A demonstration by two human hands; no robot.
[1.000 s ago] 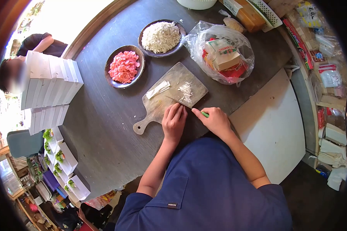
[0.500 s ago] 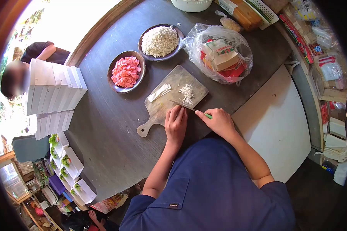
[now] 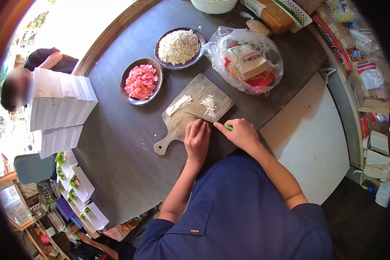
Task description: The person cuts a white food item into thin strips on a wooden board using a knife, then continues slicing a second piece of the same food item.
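Observation:
My right hand (image 3: pixel 242 133) is closed round the green handle of a knife (image 3: pixel 198 115), whose blade points left across the near edge of the wooden cutting board (image 3: pixel 176 125). Just below the blade, my left hand (image 3: pixel 197 141) has its fingers bent and pressed together at the board's edge; whatever is under the fingertips is hidden. A small heap of thin white shreds (image 3: pixel 209 106) lies on the board beyond the knife. Left of it are a few flat white strips (image 3: pixel 179 105).
Beyond the board stand a bowl of pink slices (image 3: pixel 141 81), a bowl of white shreds (image 3: pixel 179 47) and a plastic bag of packets (image 3: pixel 251 63). White boxes (image 3: pixel 60 99) are stacked at left, near a person (image 3: pixel 52 59). Open boxes with greens (image 3: pixel 83 186) line the left edge.
The knife and my right hand have slid slightly left along the board's edge. My left hand stays nearly in place. At lower left, another person's hand has shifted left.

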